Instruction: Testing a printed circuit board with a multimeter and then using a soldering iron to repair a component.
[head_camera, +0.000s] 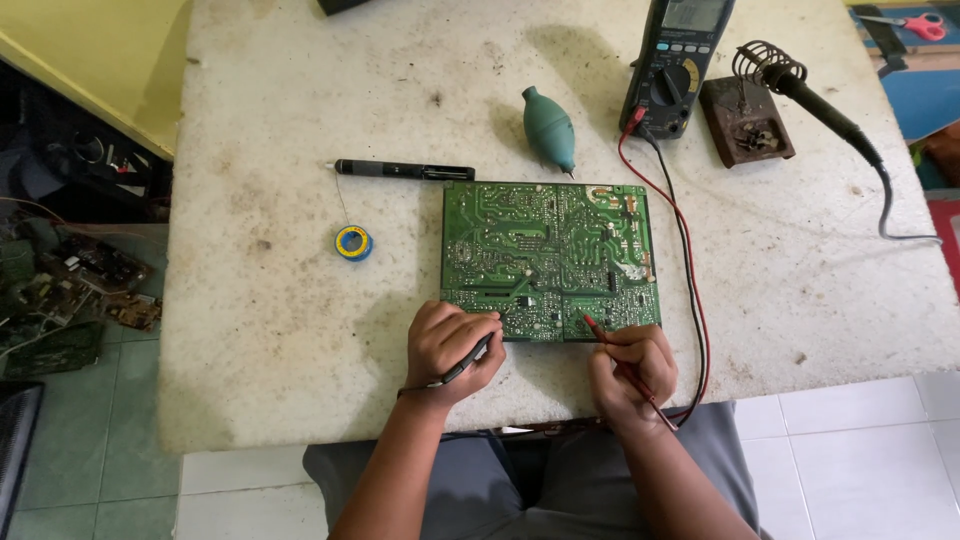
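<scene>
At near edge of green circuit board (548, 258): left hand (450, 345) grip holds black probe (470, 362), right hand (630, 365) grip holds red probe (618, 362), tips seemingly touching board.

Left hand (452, 345) curled in closed grip, right hand (632, 370) likewise, forearms converging

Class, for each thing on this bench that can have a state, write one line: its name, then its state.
Circuit board: flat, solder side up.
Left hand: closed on black probe.
Right hand: closed on red probe, tip on board.
Multimeter: leads plugged in.
Soldering iron: resting in stand.
Solder spool: partly unwound.
</scene>
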